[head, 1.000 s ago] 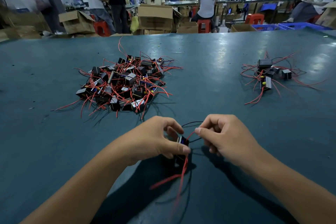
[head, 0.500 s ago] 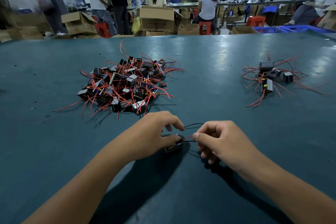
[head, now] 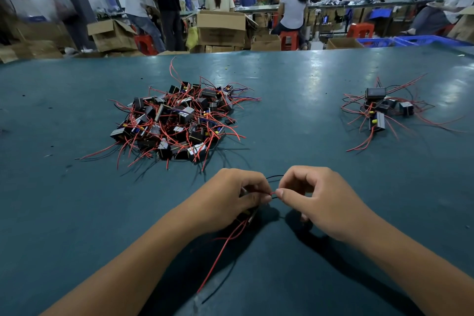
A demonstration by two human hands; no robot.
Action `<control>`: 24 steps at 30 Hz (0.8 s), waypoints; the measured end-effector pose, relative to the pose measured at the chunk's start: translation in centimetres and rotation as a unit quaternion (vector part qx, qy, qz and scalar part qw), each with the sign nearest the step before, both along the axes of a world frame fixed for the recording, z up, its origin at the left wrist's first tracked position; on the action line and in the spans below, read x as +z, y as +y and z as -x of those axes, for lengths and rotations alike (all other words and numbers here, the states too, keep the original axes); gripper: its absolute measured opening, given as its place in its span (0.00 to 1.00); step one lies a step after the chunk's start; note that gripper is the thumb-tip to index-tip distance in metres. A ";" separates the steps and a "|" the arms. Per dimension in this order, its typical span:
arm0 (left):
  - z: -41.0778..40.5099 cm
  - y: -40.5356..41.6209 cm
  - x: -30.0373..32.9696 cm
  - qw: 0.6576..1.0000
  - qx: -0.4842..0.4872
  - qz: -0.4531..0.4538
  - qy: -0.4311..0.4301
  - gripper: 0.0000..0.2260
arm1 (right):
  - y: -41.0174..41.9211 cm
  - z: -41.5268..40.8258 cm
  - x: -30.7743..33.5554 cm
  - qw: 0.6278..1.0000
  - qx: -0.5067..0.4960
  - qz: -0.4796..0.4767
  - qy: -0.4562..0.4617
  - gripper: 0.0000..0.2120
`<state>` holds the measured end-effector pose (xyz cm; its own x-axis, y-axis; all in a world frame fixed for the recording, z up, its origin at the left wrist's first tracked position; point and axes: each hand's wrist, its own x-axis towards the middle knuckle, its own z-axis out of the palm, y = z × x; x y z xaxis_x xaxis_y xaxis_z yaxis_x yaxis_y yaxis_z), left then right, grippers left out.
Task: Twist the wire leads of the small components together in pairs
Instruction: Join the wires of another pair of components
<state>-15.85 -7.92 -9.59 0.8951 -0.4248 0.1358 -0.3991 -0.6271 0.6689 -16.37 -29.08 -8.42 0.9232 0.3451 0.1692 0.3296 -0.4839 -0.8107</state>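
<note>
On the teal worktop [head: 295, 100] a big heap of components [head: 177, 120] lies far left and a smaller cluster [head: 379, 110] far right, likely the finished ones. Near the front edge, the left hand [head: 230, 200] curls around one small component [head: 250, 215], while the right hand [head: 315, 200] pinches its red and black leads [head: 273, 194] between thumb and forefinger. The twisting looks under way; next the right fingers [head: 280, 192] should roll the pair tighter.
</note>
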 end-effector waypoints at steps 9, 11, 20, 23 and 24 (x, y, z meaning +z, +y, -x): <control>0.2 0.1 0.2 1.000 -0.021 -0.014 -0.018 0.01 | -0.3 -0.2 0.2 0.999 0.026 0.021 -0.028 0.10; 0.2 0.1 0.3 0.999 -0.025 -0.015 -0.019 0.02 | -0.4 -0.1 0.3 0.997 0.032 0.038 -0.051 0.10; 0.2 0.6 1.0 0.999 -0.045 0.011 0.029 0.05 | 0.0 -0.4 0.7 0.997 0.009 -0.057 0.051 0.08; 0.3 0.8 1.2 0.998 -0.055 0.007 0.040 0.06 | 0.2 -0.1 0.9 0.998 0.007 -0.046 0.048 0.08; 0.3 0.8 1.4 0.997 -0.060 0.013 0.044 0.06 | 0.2 -0.1 1.0 0.995 0.004 -0.070 0.068 0.08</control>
<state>-16.19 -7.08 -8.23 0.8474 -0.5261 0.0714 -0.4090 -0.5611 0.7196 -16.27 -28.84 -7.42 0.9381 0.3345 0.0896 0.2151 -0.3602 -0.9077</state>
